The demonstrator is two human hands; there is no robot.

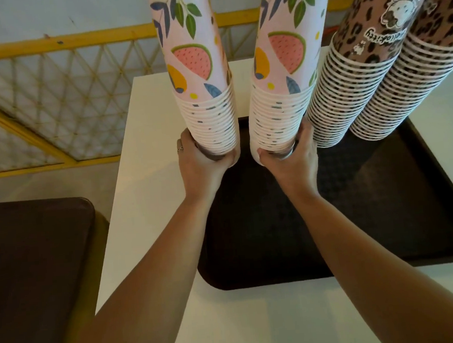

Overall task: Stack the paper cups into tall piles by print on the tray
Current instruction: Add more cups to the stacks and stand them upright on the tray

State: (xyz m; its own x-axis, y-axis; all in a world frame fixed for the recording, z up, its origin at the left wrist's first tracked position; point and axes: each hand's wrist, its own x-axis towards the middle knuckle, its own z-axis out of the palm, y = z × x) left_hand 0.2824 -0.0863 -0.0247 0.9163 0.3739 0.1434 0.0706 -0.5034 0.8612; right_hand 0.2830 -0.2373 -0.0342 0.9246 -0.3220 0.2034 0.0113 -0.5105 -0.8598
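White bench (149, 230) carries a dark tray (384, 227). Left hand (200, 162) grasps one fruit-print pile (199, 74) at eleven o'clock; right hand (291, 161) grasps the twin pile (282, 68) at twelve, beside leopard-print piles (348, 82). Tall piles may topple if tilted.

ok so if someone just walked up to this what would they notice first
Four tall piles of upturned paper cups rise at the far edge of the dark tray: two leopard print stacks on the right and two fruit print stacks. The left hand grips the base of the left fruit print stack, and the right hand grips the base of the right fruit print stack. The tray sits on a white table.
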